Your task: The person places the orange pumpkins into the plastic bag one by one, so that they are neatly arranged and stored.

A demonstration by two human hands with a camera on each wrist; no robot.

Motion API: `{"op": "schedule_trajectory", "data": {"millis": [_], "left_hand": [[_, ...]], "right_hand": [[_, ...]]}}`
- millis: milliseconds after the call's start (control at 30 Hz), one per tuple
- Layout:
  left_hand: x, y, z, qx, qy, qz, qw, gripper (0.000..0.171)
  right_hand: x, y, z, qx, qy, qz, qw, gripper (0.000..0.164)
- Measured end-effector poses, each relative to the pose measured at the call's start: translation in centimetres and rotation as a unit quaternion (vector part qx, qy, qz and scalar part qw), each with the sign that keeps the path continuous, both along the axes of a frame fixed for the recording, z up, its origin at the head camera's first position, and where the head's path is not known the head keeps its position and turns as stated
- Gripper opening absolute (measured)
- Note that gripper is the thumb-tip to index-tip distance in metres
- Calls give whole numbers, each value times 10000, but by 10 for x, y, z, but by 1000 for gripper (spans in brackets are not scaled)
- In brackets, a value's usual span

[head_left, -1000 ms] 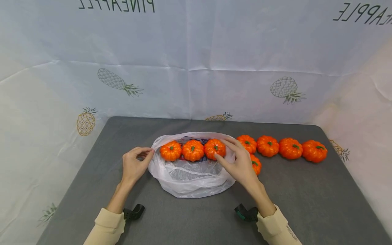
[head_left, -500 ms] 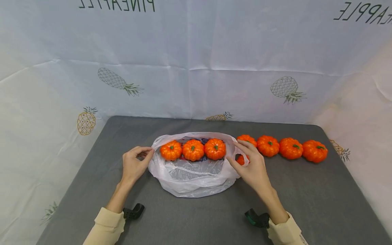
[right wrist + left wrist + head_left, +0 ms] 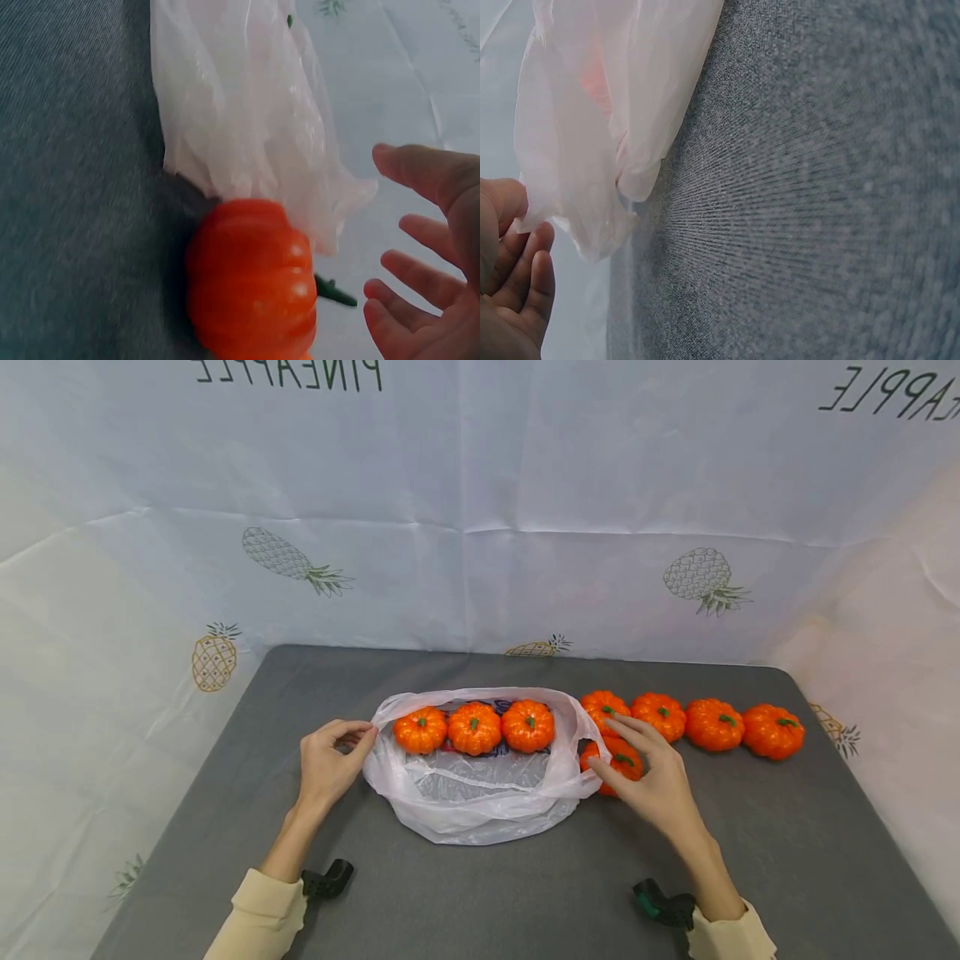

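Note:
A white plastic bag (image 3: pixel 480 810) lies open on the grey table, three small orange pumpkins in a row inside it, the middle pumpkin (image 3: pixel 474 728) among them. My left hand (image 3: pixel 334 762) pinches the bag's left edge between thumb and fingers, and in the left wrist view the bag's film (image 3: pixel 570 150) is drawn toward the fingertips. My right hand (image 3: pixel 657 777) is spread over the front pumpkin (image 3: pixel 624 762) just right of the bag, its fingers apart with nothing between them. In the right wrist view that pumpkin (image 3: pixel 251 281) sits against the bag's side, its green stem toward the fingers.
Behind the right hand, a row of several pumpkins runs along the back right of the table, ending with the rightmost pumpkin (image 3: pixel 774 732). The grey table (image 3: pixel 480 902) meets a white cloth backdrop (image 3: pixel 480 585) printed with pineapples.
My right hand has moved right, away from the rightmost pumpkin in the bag, to over the front pumpkin outside. The bag's right handle has spread outward. My left hand stays in place.

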State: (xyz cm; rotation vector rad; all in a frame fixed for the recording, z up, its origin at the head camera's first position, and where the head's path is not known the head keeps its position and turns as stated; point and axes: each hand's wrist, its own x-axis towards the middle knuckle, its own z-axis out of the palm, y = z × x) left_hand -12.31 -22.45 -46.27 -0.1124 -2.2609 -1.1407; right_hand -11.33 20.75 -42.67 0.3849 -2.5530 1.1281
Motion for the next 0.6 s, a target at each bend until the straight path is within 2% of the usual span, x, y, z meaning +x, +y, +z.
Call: {"op": "schedule_trajectory", "data": {"millis": [433, 600], "left_hand": [[0, 0, -1, -20, -87, -10, 10000, 3], [0, 0, -1, -19, -73, 20, 10000, 4]], "right_hand": [[7, 23, -13, 429, -792, 173, 9958, 76], [7, 26, -19, 595, -813, 238, 9946, 80]]}}
